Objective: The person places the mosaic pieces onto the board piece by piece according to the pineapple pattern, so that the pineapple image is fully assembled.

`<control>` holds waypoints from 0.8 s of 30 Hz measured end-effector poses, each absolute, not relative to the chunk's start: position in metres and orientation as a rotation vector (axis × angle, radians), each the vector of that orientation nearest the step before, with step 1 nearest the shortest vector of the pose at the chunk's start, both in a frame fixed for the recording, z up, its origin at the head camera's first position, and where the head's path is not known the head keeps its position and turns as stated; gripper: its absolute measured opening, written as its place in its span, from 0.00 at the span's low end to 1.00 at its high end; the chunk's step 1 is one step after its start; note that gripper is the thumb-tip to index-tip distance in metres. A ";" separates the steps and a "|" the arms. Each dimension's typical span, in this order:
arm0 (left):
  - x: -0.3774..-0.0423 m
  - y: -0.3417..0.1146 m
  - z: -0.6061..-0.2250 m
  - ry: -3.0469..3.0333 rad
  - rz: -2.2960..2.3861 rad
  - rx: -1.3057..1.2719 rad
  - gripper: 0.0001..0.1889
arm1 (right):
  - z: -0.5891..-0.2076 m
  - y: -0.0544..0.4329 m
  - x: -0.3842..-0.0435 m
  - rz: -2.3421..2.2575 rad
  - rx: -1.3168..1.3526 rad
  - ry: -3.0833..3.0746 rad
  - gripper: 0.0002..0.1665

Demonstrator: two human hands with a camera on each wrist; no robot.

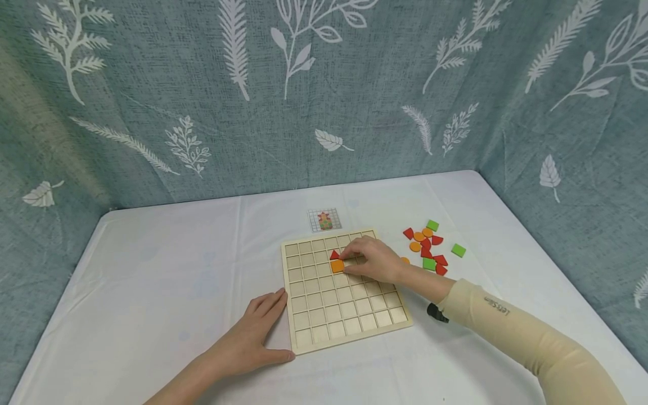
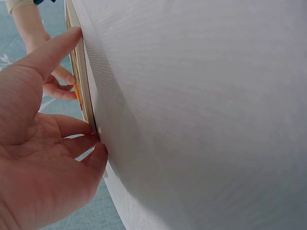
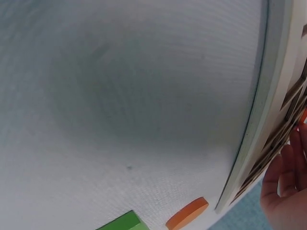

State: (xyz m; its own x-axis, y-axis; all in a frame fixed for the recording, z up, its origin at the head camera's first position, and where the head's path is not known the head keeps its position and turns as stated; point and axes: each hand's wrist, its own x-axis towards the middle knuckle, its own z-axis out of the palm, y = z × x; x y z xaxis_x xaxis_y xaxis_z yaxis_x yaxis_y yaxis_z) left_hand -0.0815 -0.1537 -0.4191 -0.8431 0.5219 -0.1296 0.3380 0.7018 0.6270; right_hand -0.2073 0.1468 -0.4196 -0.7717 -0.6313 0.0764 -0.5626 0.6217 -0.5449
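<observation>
A square wooden grid board [image 1: 331,298] lies on the table. My left hand [image 1: 253,337] rests at its left side, fingers fairly straight, fingertips on the edge and thumb by the near left corner; the left wrist view shows the thumb [image 2: 57,52] against the board's side. My right hand [image 1: 374,259] reaches over the board's far half. Its thumb and forefinger pinch at the right side of an orange square tile [image 1: 336,266], which sits in a cell. A red triangular tile [image 1: 334,255] lies just beyond the orange one, beside the forefinger. The other right fingers partly hide the cells around them.
Behind the board lies a small pattern card [image 1: 325,220]. Right of the board are scattered red tiles [image 1: 437,240], orange round tiles [image 1: 415,246] and green square tiles [image 1: 458,250]. A small black object [image 1: 436,313] sits under the right forearm. Patterned curtains [image 1: 253,140] surround the white table [image 1: 152,281].
</observation>
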 end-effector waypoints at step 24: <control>-0.082 -0.155 -0.417 2.611 0.881 0.678 0.55 | -0.423 0.152 -0.199 -0.890 -1.058 2.701 0.15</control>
State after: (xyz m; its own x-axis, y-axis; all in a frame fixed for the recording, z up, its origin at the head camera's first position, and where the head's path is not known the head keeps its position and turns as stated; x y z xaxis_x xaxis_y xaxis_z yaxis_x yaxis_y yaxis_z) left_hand -0.0822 -0.1551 -0.4173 -0.8425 0.5228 -0.1303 0.3370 0.6999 0.6298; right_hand -0.1993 0.1518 -0.4232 -0.7520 -0.6502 0.1086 -0.5875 0.5863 -0.5578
